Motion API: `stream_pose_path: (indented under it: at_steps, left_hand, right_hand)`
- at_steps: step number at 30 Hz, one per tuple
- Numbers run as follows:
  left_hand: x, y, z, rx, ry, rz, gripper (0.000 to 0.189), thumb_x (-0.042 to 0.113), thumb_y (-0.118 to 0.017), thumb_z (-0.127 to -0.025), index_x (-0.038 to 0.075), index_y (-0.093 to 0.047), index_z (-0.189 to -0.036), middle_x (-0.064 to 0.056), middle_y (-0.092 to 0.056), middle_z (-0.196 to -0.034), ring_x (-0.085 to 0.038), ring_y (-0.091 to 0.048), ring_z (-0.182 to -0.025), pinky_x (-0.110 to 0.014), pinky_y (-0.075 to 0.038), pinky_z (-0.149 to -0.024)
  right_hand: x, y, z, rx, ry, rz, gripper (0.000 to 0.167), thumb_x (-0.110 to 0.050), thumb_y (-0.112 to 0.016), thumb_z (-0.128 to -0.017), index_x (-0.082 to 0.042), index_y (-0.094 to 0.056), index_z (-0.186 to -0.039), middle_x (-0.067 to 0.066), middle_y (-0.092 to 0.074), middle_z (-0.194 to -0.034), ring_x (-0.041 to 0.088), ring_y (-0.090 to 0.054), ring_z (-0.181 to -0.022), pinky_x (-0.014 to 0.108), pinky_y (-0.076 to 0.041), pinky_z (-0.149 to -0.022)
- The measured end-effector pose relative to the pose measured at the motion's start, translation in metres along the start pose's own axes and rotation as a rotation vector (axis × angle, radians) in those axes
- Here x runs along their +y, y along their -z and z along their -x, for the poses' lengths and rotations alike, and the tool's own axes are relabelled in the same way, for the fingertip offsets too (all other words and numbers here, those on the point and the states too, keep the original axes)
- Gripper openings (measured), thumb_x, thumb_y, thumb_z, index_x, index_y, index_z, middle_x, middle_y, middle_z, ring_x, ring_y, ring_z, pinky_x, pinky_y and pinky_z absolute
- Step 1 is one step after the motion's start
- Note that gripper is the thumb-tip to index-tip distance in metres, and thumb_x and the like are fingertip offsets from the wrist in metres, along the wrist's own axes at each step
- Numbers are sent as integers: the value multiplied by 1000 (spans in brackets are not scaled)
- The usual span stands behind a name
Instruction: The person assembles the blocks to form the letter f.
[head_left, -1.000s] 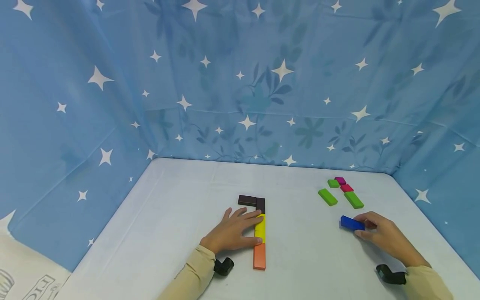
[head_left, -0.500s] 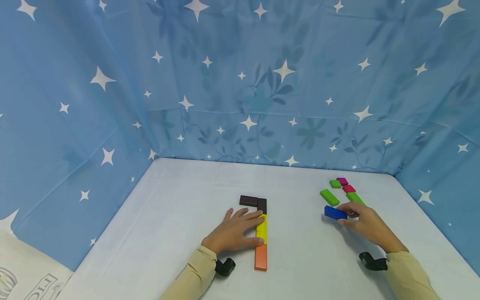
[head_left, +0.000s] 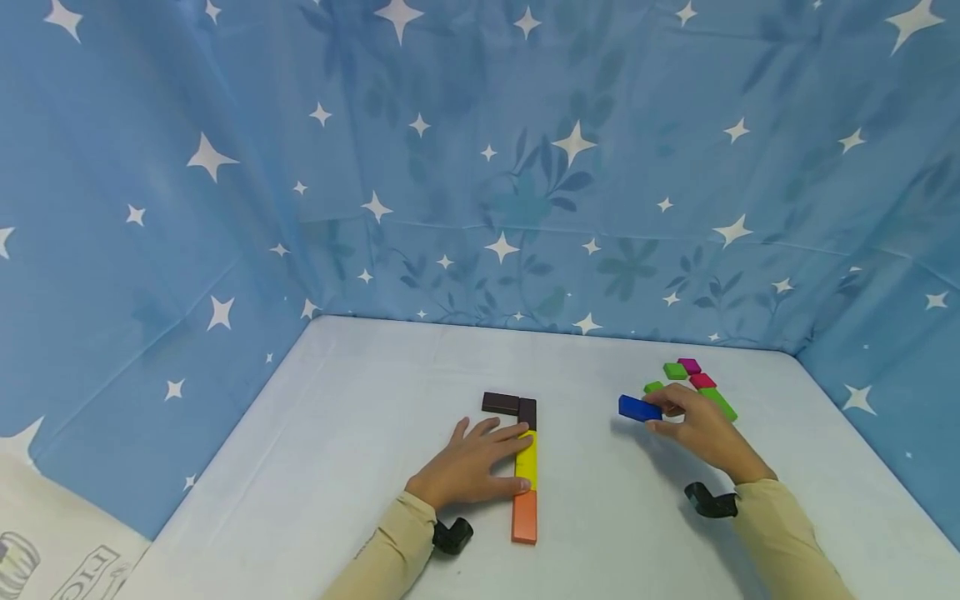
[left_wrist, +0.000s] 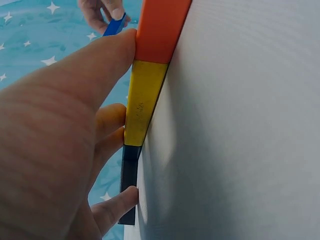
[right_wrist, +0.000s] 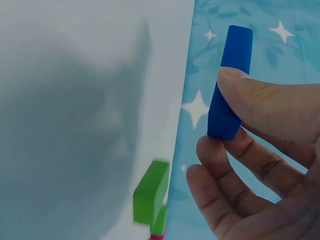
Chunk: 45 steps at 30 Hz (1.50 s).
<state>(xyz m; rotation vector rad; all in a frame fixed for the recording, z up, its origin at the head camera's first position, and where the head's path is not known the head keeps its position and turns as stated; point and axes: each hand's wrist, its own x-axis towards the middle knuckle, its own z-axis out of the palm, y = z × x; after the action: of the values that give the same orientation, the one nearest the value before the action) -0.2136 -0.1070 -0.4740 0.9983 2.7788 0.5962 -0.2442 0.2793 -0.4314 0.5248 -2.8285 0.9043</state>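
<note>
My right hand (head_left: pixel 701 429) pinches a blue block (head_left: pixel 639 408) between thumb and fingers, above the white table. In the right wrist view the blue block (right_wrist: pixel 231 82) stands out against the curtain, the thumb across its side. My left hand (head_left: pixel 472 467) lies with fingers spread over a row of blocks, its fingertips touching the yellow block (head_left: pixel 527 467). An orange block (head_left: pixel 524 518) adjoins the yellow one at the near end. At the far end sits a dark block (head_left: pixel 528 412), and another dark block (head_left: pixel 500 403) lies crosswise to its left.
Behind the right hand lie a magenta block (head_left: pixel 689 365), a red block (head_left: pixel 702 381) and several green blocks (head_left: pixel 675 372), one partly hidden by the fingers. Blue star-patterned curtains (head_left: pixel 450 167) border the white table (head_left: pixel 315 433) at the back and sides.
My right hand has carried the blue block leftward and a little farther from me, off the right side of the table. The left hand stays on the row of blocks.
</note>
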Motion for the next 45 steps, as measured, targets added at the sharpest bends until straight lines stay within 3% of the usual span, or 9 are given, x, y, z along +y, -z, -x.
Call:
stream_pose_path:
  at_steps: [3,7,13,23,35,45]
  left_hand:
    - [-1,0,0,-1,-1,0,73,64,-61,-103,29,-47,-165,15,-33,-172,-31,-29,-159,-69,-14,-125]
    - [-1,-2,-1,-8,-1,5,72,64,-60,-103,30,-46,-165,17,-32,-172,-30,-28,-159,-69,-12,-126]
    - [-1,-4,-1,-22,15,1,72,66,-60,-103,32,-45,-165,19,-30,-172,-30,-27,-160,-69,-11,-126]
    - [2,-4,-3,-33,34,-13,73,67,-59,-102,33,-46,-165,19,-31,-172,-30,-28,-159,-68,-12,-126]
    - [2,-5,-5,-40,28,-21,72,68,-58,-102,33,-46,-165,19,-30,-172,-30,-28,-159,-68,-13,-126]
    - [3,0,-3,-19,15,-17,72,66,-59,-103,31,-47,-165,16,-32,-172,-32,-29,-158,-70,-14,-125]
  right_hand:
    - [-6,-8,-8,-1,18,-28,29,-4,-83,-92,3,-75,-119,10,-71,-111,30,-67,-100,47,-61,-91]
    - [-13,-16,-18,-23,27,-82,29,-4,-82,-93,4,-74,-120,10,-72,-112,30,-67,-101,56,-58,-94]
    - [-21,-27,-29,-43,44,-111,28,-4,-81,-94,3,-74,-120,8,-71,-110,29,-66,-102,56,-57,-95]
    - [-32,-43,-41,-37,67,-111,27,-3,-82,-93,3,-74,-118,8,-71,-107,30,-67,-99,56,-59,-93]
    - [-41,-65,-46,-100,44,-126,26,-3,-81,-95,3,-74,-119,9,-70,-110,30,-64,-102,56,-57,-96]
    - [-44,-80,-56,-124,75,-49,25,-3,-82,-94,1,-76,-118,6,-70,-108,27,-64,-99,52,-57,-95]
